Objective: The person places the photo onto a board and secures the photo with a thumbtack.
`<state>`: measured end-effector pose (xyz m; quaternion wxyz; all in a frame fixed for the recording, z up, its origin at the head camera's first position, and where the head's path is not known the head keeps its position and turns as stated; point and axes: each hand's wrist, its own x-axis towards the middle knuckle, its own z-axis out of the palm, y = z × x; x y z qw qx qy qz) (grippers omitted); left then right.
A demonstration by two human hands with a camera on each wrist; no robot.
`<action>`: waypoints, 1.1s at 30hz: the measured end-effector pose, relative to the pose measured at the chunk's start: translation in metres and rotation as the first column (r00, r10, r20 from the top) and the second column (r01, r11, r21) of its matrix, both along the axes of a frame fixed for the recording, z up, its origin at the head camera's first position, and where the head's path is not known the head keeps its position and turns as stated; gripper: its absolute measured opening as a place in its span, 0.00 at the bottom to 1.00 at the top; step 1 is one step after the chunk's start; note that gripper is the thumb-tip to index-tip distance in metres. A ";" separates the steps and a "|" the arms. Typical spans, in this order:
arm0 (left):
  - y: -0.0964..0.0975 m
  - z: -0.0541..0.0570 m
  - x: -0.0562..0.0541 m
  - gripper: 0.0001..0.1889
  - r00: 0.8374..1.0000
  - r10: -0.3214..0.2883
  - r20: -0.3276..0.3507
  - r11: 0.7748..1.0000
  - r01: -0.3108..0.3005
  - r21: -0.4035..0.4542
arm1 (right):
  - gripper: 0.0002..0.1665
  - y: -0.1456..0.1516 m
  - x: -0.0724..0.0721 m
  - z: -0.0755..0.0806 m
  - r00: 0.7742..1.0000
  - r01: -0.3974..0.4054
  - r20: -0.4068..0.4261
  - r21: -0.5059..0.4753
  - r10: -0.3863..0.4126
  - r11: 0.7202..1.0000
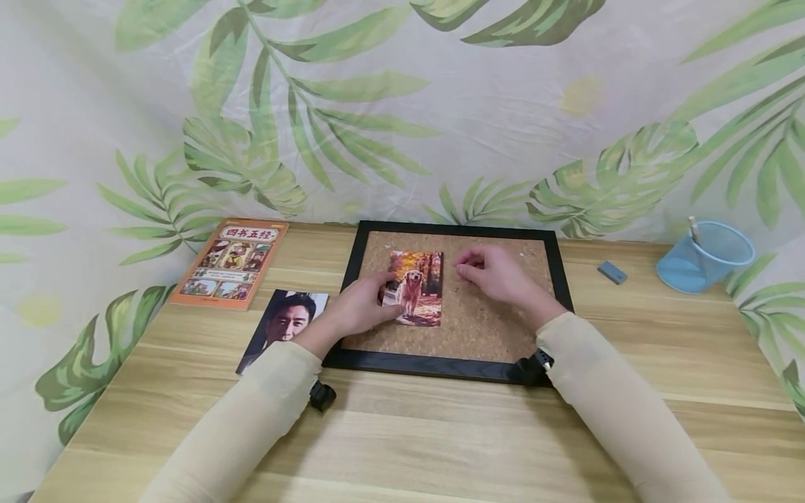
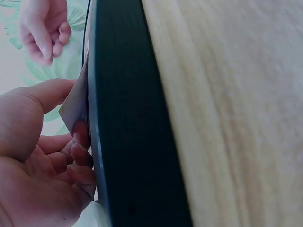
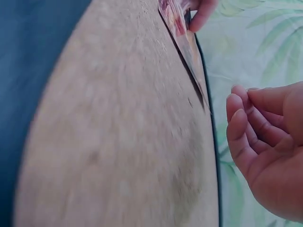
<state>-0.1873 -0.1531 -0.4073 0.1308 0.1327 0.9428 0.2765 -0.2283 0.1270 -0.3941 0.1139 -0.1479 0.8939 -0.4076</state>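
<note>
My left hand (image 1: 365, 304) pinches the left edge of a photo (image 1: 423, 283) of a golden-coloured dog among autumn leaves. In the left wrist view the thumb lies on one face of this photo (image 2: 75, 106) and fingertips sit behind it. The photo is over the left half of a black-framed cork board (image 1: 478, 314). To the right of the photo, my right hand (image 1: 493, 272) hovers above the cork. Its thumb and index fingertip meet, the other fingers curled, as the right hand (image 3: 265, 142) shows in the right wrist view; nothing is visible between them.
A portrait photo (image 1: 269, 342) lies left of the board, partly under the left forearm. Behind it is an orange book (image 1: 229, 265). On the right are a small blue block (image 1: 612, 272) and a blue mesh pen cup (image 1: 682, 269) with a white stick inside. A leaf-patterned cloth hangs behind.
</note>
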 end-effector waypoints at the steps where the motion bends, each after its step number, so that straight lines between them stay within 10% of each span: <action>1: 0.000 0.000 0.000 0.40 1.000 -0.002 -0.003 1.000 0.002 0.000 | 0.12 -0.004 -0.004 -0.002 1.000 0.008 0.023 -0.018 -0.008 1.000; 15: 0.001 -0.006 -0.005 0.39 1.000 -0.019 -0.017 1.000 0.019 -0.025 | 0.10 -0.050 -0.041 -0.016 0.983 0.053 0.182 -0.164 -0.022 0.985; 22: -0.006 -0.039 -0.023 0.41 0.998 -0.028 -0.060 0.999 0.027 -0.025 | 0.11 -0.065 -0.051 -0.017 0.985 0.031 0.172 -0.132 -0.008 0.991; 33: -0.011 -0.053 -0.028 0.41 0.996 -0.038 -0.082 0.999 0.037 -0.019 | 0.11 -0.076 -0.062 -0.019 0.983 0.013 0.183 -0.076 0.001 0.997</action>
